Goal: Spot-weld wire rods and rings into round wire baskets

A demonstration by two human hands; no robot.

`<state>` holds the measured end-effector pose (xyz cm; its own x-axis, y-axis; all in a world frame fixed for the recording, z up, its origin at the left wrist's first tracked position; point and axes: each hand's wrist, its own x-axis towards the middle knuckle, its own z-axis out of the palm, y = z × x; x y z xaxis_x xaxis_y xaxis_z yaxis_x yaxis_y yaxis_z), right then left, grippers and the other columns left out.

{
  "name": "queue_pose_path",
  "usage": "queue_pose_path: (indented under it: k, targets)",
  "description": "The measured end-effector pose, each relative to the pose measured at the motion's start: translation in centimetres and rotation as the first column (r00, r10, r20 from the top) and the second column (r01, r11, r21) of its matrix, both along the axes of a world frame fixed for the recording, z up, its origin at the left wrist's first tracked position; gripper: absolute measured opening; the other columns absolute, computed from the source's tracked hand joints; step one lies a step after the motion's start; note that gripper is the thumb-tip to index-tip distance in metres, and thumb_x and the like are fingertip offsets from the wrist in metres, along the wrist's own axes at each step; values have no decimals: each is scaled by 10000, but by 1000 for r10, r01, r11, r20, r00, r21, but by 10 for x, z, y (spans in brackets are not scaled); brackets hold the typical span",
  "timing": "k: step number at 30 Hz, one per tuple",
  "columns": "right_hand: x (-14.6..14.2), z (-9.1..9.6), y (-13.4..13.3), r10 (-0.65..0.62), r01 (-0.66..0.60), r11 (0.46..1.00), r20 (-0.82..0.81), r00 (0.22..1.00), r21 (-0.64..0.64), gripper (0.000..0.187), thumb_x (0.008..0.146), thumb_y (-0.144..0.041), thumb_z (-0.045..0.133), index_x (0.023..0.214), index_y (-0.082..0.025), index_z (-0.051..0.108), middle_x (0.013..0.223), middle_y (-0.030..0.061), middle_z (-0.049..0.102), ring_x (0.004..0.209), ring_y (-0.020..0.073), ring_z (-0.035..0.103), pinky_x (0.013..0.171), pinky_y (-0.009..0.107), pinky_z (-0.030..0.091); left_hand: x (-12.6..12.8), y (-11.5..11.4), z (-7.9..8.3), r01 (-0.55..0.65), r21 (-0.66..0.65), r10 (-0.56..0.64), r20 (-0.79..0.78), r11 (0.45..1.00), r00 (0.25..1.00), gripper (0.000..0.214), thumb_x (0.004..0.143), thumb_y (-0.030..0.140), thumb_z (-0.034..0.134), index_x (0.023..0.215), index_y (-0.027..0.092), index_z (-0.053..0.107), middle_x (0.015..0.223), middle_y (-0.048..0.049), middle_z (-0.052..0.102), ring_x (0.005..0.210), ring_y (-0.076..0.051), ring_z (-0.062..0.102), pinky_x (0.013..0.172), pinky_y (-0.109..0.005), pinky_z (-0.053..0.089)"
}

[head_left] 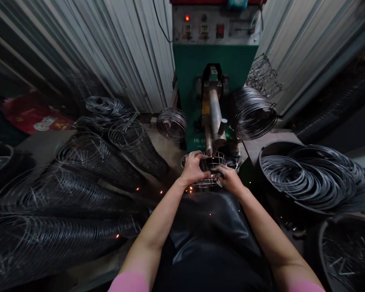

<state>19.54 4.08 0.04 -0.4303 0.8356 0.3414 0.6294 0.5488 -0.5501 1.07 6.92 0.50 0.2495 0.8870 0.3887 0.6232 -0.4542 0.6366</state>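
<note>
Both of my hands are closed on a round wire basket (204, 181) at the tip of a spot welder (215, 109). My left hand (194, 168) grips the basket's left side, fingers over its upper wires. On the right side, my right hand (229, 177) pinches the wires near the front; whether it also holds a small loose piece I cannot make out. The welder's electrode arms reach down to the basket's far rim, between my hands. Orange sparks (191, 189) fly out below and to the left of the basket.
Tall stacks of wire frames (48, 231) lean on the left. Wire ring coils (254, 115) hang beside the green machine (187, 69). At right, a black tub (263, 152) holds many wire rings, and another tub (319, 243) holds short wire pieces. A black apron (213, 227) covers my lap.
</note>
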Motion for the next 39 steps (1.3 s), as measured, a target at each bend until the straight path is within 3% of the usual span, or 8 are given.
queue_pose_path:
  k: [6,11,15,20,24,33,36,39]
  targets:
    - [0,5,16,-91,92,996,43,995,-10,290,756,-73,503,936,-229,668,966,49,673,896,203,631,788,317,490,8,16,-9,-61,-40,63,46,997,997,562,473,266,782,1009,207,622,1092,-60,546,1092,-252,489,958,-366,413]
    - [-4,0,-6,-248,252,968,-214,945,-9,213,785,-239,560,985,-219,631,1020,70,641,949,208,597,830,330,467,10,16,-6,-108,-32,108,2,994,994,568,486,291,788,1021,205,617,1117,-68,542,1093,-264,483,952,-376,409]
    - [2,-11,-29,-484,394,870,-367,794,-296,305,694,-352,638,939,-175,596,842,57,643,773,199,585,700,324,470,11,22,-1,-161,-44,161,-9,986,987,573,483,302,801,1011,190,608,1138,-81,531,1113,-273,475,959,-396,399]
    - [20,-29,-43,-684,162,652,-483,547,-740,287,648,-371,625,851,-169,598,631,-13,573,497,98,454,433,213,335,10,41,-3,-210,-94,213,17,973,977,561,486,328,809,990,183,607,1073,-78,562,1068,-274,503,910,-407,426]
    - [28,-40,-58,-813,-24,511,-492,311,-859,310,579,-279,696,847,-180,577,607,-22,586,439,64,417,362,157,245,9,47,-7,-192,-125,200,51,973,979,562,471,328,816,974,185,611,1030,-73,569,1035,-265,518,884,-388,438]
    - [41,-55,-93,-932,-262,347,-362,11,-901,133,634,-110,632,755,-164,628,586,-17,561,497,83,523,380,158,403,9,4,-8,-68,-103,76,74,992,994,584,462,270,814,999,194,597,1098,-58,541,1080,-252,492,950,-383,409]
    - [49,-60,-97,-938,-352,328,-346,-11,-877,84,638,-110,617,699,-166,611,552,-15,548,496,86,520,405,171,426,11,-3,-9,-71,-76,74,42,995,996,595,464,261,813,1013,201,591,1115,-54,531,1104,-259,478,961,-384,404]
    - [52,-65,-98,-929,-299,351,-370,10,-887,104,602,-142,658,688,-172,607,560,-15,566,503,94,530,418,187,430,13,-2,-7,-76,-70,78,26,995,997,587,473,269,809,1014,199,592,1100,-55,535,1096,-259,480,950,-380,413]
